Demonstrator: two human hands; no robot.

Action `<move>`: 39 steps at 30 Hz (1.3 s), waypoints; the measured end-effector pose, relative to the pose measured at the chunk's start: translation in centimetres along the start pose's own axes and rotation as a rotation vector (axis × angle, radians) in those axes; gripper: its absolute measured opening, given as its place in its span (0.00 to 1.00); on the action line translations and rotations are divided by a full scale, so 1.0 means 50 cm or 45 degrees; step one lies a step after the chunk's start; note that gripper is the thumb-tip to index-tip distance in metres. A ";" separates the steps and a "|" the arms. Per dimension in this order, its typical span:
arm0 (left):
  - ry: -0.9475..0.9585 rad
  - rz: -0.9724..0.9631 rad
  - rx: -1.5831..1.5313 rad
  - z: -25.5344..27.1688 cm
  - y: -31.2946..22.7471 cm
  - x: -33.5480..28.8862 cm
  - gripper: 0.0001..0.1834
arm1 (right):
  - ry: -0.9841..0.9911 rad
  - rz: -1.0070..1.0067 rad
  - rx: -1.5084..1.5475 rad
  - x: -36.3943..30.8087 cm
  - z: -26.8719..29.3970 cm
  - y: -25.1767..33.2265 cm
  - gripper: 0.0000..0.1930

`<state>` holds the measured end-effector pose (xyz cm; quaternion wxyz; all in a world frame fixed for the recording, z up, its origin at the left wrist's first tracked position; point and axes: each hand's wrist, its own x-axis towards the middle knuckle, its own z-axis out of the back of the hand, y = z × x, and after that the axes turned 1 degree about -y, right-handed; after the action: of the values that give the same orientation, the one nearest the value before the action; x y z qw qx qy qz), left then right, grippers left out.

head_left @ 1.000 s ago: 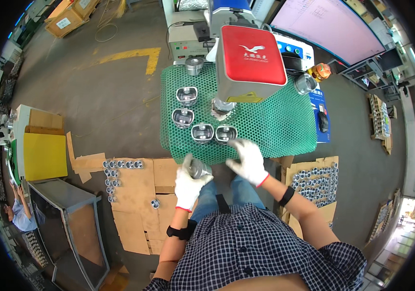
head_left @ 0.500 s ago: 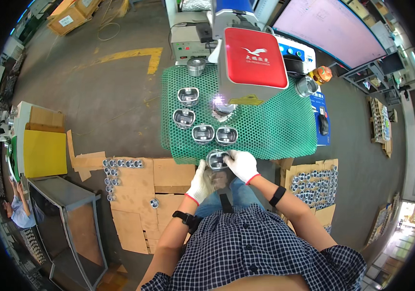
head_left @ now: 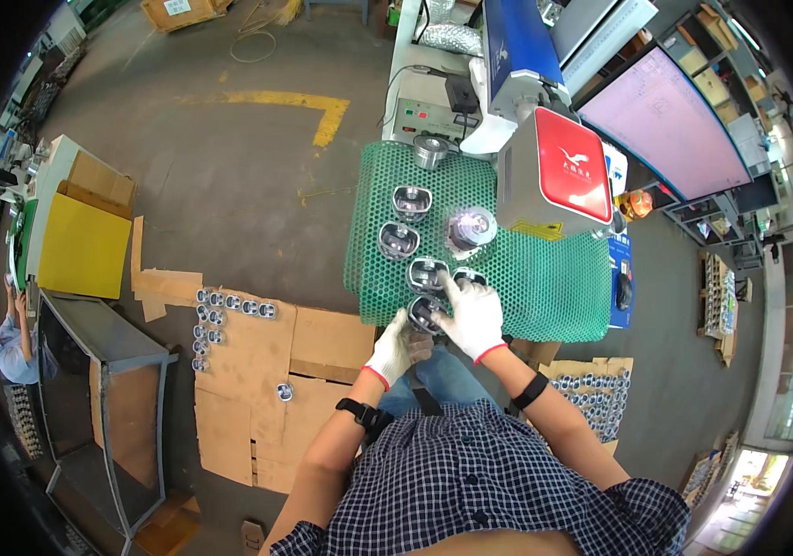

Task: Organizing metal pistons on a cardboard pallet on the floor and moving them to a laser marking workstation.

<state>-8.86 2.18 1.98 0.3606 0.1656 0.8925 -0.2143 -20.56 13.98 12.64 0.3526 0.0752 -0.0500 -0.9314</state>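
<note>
In front of me, at the near edge of a green perforated mat [head_left: 545,306], I hold a metal piston [head_left: 425,313] with its open side tilted up. My left hand [head_left: 393,350], in a white glove with a red cuff, grips it from the near left side. My right hand [head_left: 473,318], gloved alike, pinches its right side, forefinger stretched beside a standing piston [head_left: 428,274]. Another piston [head_left: 471,276] is partly hidden behind that hand. Farther off stand two pistons [head_left: 411,203] [head_left: 398,240]. A bright glow lights the piston [head_left: 472,228] by the red-and-grey marking head.
The red-topped marking head [head_left: 574,171] overhangs the mat's right part. Another piston [head_left: 431,151] stands at the far edge. Cardboard sheets with pistons lie low on the left [head_left: 239,371] and right [head_left: 591,398]. A monitor [head_left: 665,120] stands at far right.
The view has shifted, so the mat and machine sit farther right and lower. My right fingers have moved up along the held piston, which now tilts more. The glow has spread over the far piston's top.
</note>
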 end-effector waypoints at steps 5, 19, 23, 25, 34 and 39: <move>-0.058 -0.064 0.042 0.013 0.009 -0.001 0.35 | -0.052 0.027 -0.177 0.028 -0.049 0.023 0.34; -0.499 -1.183 2.006 -0.071 -0.314 -0.138 0.21 | -0.011 0.352 0.103 -0.015 -0.053 -0.040 0.17; -0.160 -1.744 2.750 -0.127 -0.386 -0.018 0.20 | 0.115 0.205 0.114 -0.089 -0.001 -0.068 0.15; -0.017 -1.614 2.900 -0.139 -0.400 0.062 0.16 | 0.146 0.062 0.141 -0.141 -0.003 -0.103 0.15; 0.490 -1.251 3.095 -0.146 -0.447 0.155 0.12 | 0.334 -0.876 0.024 -0.448 -0.027 -0.205 0.19; 0.142 -1.405 3.132 -0.115 -0.432 0.108 0.13 | 0.570 -1.244 0.180 -0.616 -0.109 -0.223 0.24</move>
<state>-25.59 -12.59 7.51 -0.1895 0.0097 0.0860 -0.9781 -4.03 42.55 8.89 -0.1253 0.3097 0.0047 -0.9425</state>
